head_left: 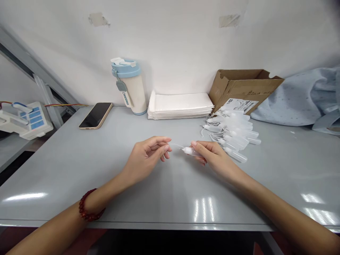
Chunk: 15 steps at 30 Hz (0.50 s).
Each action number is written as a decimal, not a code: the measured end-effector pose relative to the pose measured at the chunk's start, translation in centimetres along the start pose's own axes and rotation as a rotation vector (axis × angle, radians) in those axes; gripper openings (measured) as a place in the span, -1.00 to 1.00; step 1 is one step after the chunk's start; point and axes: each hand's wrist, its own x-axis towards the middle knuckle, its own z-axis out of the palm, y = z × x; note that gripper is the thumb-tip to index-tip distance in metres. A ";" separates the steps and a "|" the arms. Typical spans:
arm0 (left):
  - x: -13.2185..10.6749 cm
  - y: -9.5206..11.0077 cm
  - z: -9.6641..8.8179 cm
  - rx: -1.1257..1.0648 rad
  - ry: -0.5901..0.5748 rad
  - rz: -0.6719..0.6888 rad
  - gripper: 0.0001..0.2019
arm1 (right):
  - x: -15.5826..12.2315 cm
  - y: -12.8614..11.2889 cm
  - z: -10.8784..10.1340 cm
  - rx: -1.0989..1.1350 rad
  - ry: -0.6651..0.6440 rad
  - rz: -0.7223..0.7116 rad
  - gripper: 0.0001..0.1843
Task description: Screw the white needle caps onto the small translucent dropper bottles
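My right hand (208, 150) grips a small translucent needle-tip squeeze bottle (191, 152), which lies nearly level with its thin metal tip pointing left. From the bottle's neck a thin white tether (177, 145) curves over to my left hand (148, 154). The left thumb and fingers are pinched together at the tether's end, and whatever cap is there is hidden by the fingertips. Just beyond my right hand lies a pile of similar squeeze bottles (236, 132), their tethers trailing to the left.
A stack of white paper packets (180, 105) lies by the wall, beside a cream tumbler (134, 90) with a blue lid. Further left is a phone (96, 115). An open cardboard box (243, 86) and a light blue cloth (300, 95) stand behind the pile on the grey table (148, 205).
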 end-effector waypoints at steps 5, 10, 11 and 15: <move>0.1 0.1 -0.1 0.020 -0.003 -0.045 -0.87 | 0.1 0.4 -0.1 0.055 0.000 0.005 -0.48; 0.0 0.2 0.1 0.051 -0.076 -0.041 -0.89 | -0.1 0.0 0.2 0.030 -0.004 0.005 -0.48; -0.1 0.2 0.1 0.060 -0.097 -0.034 -0.89 | -0.2 -0.1 0.3 0.024 -0.001 0.008 -0.48; -0.2 0.3 0.4 0.095 -0.151 -0.017 -0.87 | -0.4 -0.4 0.5 0.005 0.017 0.017 -0.50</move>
